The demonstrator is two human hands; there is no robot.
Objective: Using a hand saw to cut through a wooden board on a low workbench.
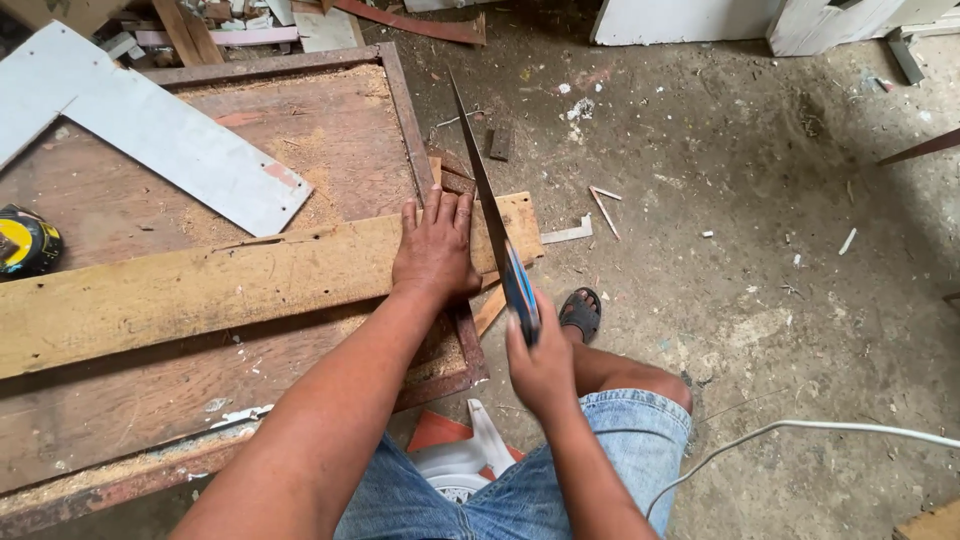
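Our left hand (433,250) presses flat, fingers spread, on the plank (200,285) lying across the table (330,130), while our right hand (541,362) clenches the handsaw (490,215) beside it.

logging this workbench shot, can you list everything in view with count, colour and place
plank: one, pale yellow wood, across the worktable
worktable: one, brown, sawdust on top, left half
handsaw: one, dark blade, blue handle, at the plank's right end
angled board: one, white, upper left on the table
tape measure: one, yellow and black, left edge
cable: one, white, floor lower right
sandal: one, dark, on the floor
left hand: flat on the plank
right hand: gripping the saw handle
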